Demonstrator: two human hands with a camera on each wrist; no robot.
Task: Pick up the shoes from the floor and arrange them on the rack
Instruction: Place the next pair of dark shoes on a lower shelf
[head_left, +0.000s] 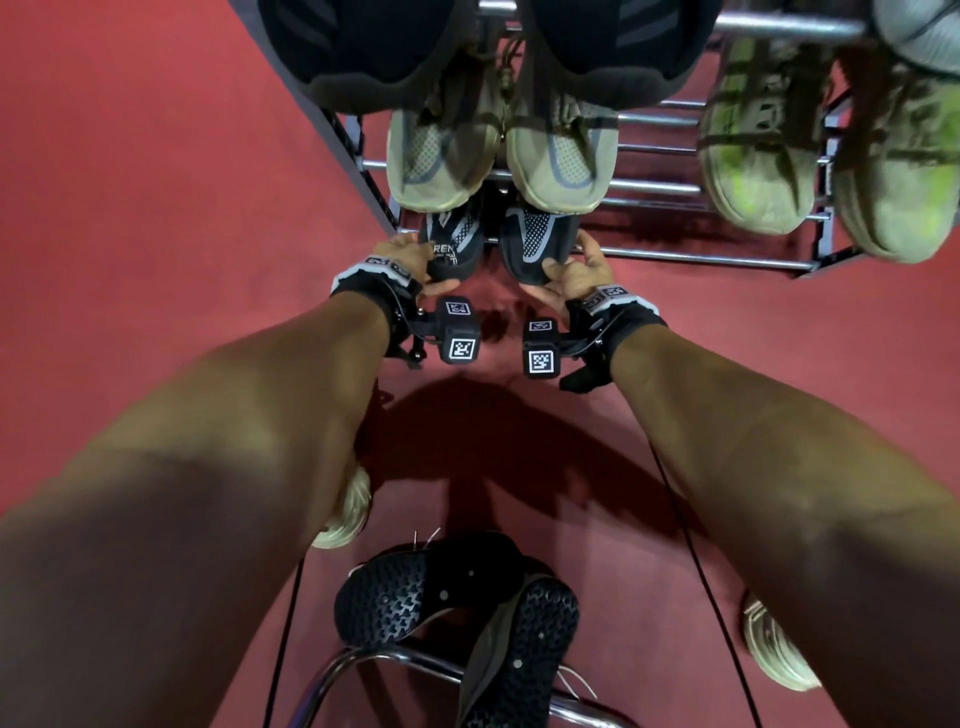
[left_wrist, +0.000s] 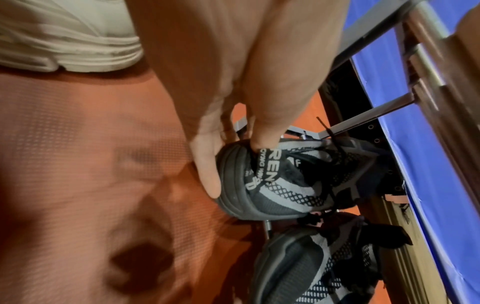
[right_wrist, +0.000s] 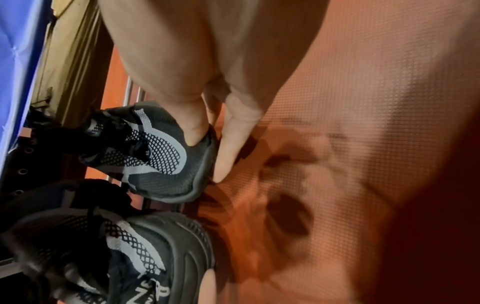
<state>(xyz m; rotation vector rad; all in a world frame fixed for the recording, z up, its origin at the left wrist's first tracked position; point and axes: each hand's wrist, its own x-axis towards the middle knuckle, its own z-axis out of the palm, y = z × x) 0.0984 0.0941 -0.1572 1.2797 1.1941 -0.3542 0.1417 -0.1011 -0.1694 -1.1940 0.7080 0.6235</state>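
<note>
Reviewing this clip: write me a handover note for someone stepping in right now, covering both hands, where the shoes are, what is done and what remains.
Left hand: grips the toe of the left black-and-grey mesh sneaker at the metal rack's bottom tier.
Right hand: grips the toe of the right black-and-grey mesh sneaker beside it.
Done: black pair on top; beige pair and green-tinted pair on the middle tier.
Left: seat this pair and release; then the dark shoes lying sole-up on the red floor nearby.
</note>
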